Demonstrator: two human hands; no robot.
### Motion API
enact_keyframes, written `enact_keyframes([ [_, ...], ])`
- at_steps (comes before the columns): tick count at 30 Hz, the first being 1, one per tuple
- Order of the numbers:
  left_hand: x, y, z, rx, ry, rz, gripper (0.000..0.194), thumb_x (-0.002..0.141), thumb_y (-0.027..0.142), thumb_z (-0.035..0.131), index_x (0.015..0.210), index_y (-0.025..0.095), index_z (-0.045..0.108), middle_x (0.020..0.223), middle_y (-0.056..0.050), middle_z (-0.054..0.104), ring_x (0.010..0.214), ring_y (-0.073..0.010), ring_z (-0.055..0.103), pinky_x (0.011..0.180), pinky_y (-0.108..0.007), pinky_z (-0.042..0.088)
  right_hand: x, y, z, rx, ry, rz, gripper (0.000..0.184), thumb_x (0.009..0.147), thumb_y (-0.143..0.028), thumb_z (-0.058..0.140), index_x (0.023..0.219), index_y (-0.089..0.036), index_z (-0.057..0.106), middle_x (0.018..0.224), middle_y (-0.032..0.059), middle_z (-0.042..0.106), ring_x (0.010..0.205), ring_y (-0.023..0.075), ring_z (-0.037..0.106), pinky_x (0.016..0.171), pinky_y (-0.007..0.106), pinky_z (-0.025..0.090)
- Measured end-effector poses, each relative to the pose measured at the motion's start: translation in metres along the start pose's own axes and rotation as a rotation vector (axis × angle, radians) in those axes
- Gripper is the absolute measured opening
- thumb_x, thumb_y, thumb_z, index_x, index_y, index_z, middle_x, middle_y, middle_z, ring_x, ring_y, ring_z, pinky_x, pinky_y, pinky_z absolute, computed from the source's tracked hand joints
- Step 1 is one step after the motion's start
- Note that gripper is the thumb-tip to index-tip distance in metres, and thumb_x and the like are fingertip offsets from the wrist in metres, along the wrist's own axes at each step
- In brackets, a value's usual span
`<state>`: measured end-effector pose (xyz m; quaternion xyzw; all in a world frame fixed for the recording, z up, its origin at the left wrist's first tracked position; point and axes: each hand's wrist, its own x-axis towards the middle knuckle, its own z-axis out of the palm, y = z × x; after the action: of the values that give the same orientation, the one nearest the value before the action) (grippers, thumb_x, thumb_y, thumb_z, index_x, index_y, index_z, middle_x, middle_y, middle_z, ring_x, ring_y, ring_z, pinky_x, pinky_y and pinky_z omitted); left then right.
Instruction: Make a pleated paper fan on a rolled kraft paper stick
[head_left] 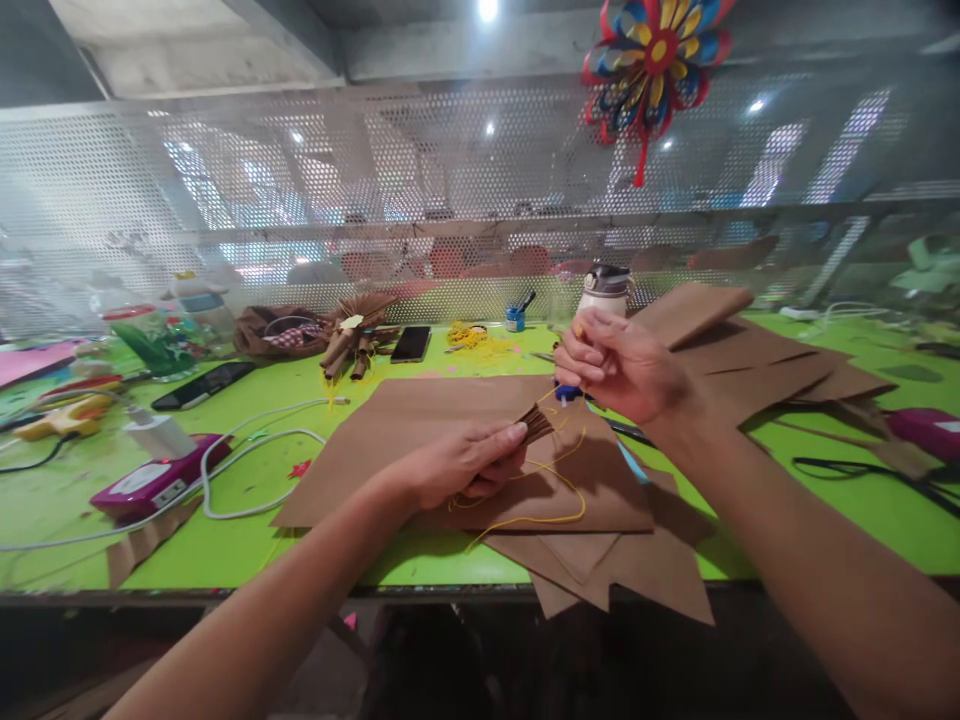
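My left hand [480,462] is closed around a small bundle of folded brown paper [538,424], whose pleated end sticks out past the thumb. Yellow string [555,516] runs from the bundle and loops down over a large brown paper sheet [360,460] beneath. Up and to the right, my right hand [622,365] is raised with thumb and fingers pinched together. A length of the same string leads from the bundle up towards that pinch; the fingertips partly hide it. Below the right hand lies a small blue object [568,393], partly covered.
Brown paper sheets [765,370] are stacked at right, with scraps [660,560] overhanging the front edge. Behind stand a bottle [604,285], a blue jar [515,319], yellow string [472,337], a phone [411,344] and rolled paper pieces [352,350]. A purple power strip [161,480] and white cable [214,490] lie left.
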<state>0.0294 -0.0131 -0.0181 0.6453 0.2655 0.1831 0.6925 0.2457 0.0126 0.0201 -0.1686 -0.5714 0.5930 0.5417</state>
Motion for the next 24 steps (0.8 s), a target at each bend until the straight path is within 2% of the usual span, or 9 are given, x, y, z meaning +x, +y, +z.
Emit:
enact_keyframes([
  [2,0.001,0.0,0.003,0.074,-0.016,-0.008,0.04,0.087,0.054,0.042,0.07,0.018,0.039,0.059,0.006,0.026,0.049,-0.0068,0.018,0.041,-0.02,0.014,0.0,0.001,0.003,-0.042,0.021,-0.022,0.026,0.078,-0.031,0.065,0.065,-0.022,0.044,0.05,-0.0092,0.028,0.042,0.0063,0.024,0.045,0.024,0.028],
  [5,0.003,0.0,0.005,0.214,0.034,-0.011,0.043,0.088,0.055,0.038,0.066,0.018,0.038,0.057,0.006,0.026,0.048,-0.007,0.02,0.041,-0.021,0.015,0.0,0.004,0.003,-0.11,0.068,-0.041,0.026,0.077,-0.031,0.066,0.067,-0.022,0.043,0.05,-0.0096,0.023,0.042,0.0064,0.018,0.043,0.023,0.02],
  [8,0.004,0.0,0.006,0.309,0.091,0.014,0.045,0.089,0.055,0.036,0.064,0.018,0.038,0.055,0.005,0.029,0.048,-0.0072,0.022,0.041,-0.022,0.017,0.002,0.007,0.002,-0.15,0.111,-0.041,0.03,0.077,-0.032,0.066,0.065,-0.022,0.04,0.05,-0.0096,0.023,0.042,0.0062,0.018,0.044,0.023,0.019],
  [13,0.004,-0.002,0.006,0.3,0.087,0.033,0.046,0.089,0.056,0.034,0.063,0.018,0.038,0.054,0.005,0.029,0.046,-0.0071,0.023,0.04,-0.021,0.019,0.004,0.004,0.001,-0.197,0.153,-0.071,0.031,0.076,-0.033,0.066,0.064,-0.023,0.039,0.049,-0.0098,0.022,0.041,0.0058,0.018,0.042,0.024,0.019],
  [19,0.006,-0.008,0.007,0.256,0.1,0.005,0.043,0.087,0.057,0.04,0.065,0.019,0.038,0.053,0.006,0.029,0.044,-0.0065,0.023,0.037,-0.02,0.018,0.006,-0.02,-0.031,-0.316,0.349,-0.23,0.035,0.077,-0.031,0.062,0.058,-0.023,0.033,0.048,-0.0084,0.02,0.04,0.0069,0.017,0.042,0.025,0.022],
  [21,0.007,-0.008,0.005,0.187,0.086,-0.019,0.044,0.086,0.058,0.041,0.065,0.019,0.037,0.054,0.006,0.029,0.044,-0.006,0.021,0.037,-0.019,0.016,0.009,-0.019,-0.044,-0.341,0.39,-0.253,0.032,0.076,-0.033,0.061,0.059,-0.023,0.035,0.049,-0.0072,0.026,0.04,0.008,0.025,0.043,0.026,0.029],
  [24,0.008,-0.008,-0.001,-0.017,0.075,-0.031,0.043,0.086,0.057,0.042,0.067,0.019,0.037,0.056,0.007,0.025,0.044,-0.0047,0.015,0.037,-0.017,0.011,0.016,-0.009,-0.061,-0.542,0.476,-0.227,0.018,0.077,-0.037,0.055,0.066,-0.023,0.05,0.062,-0.0001,0.052,0.057,0.0146,0.051,0.055,0.032,0.043],
])
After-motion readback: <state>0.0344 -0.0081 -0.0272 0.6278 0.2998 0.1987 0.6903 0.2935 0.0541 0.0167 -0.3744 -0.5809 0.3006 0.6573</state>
